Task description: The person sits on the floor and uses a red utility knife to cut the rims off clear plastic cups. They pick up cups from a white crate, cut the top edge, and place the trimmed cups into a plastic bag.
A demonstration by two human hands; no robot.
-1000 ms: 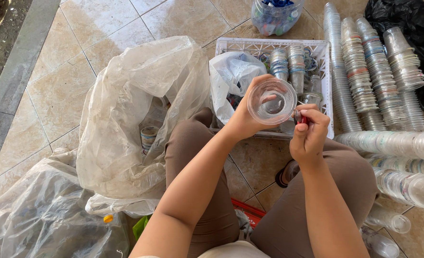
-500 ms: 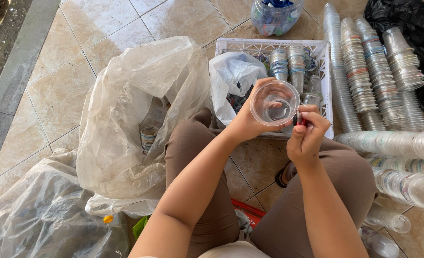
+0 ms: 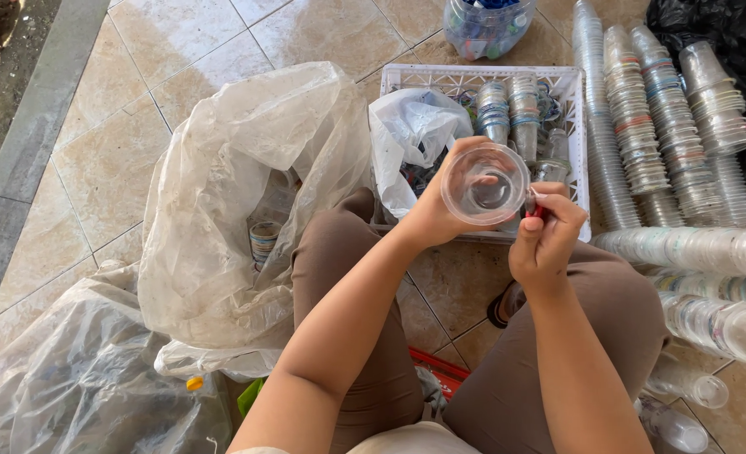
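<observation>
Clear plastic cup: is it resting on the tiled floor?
No, the left hand holds the clear plastic cup up above the white crate.

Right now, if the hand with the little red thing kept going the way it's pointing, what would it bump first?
Probably the clear plastic cup. The right hand aims its small red tool at the cup's rim, which the left hand holds. Depth is hard to judge.

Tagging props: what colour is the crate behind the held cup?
White, with a lattice wall; the crate shows best in the head view, behind the clear cup.
</observation>
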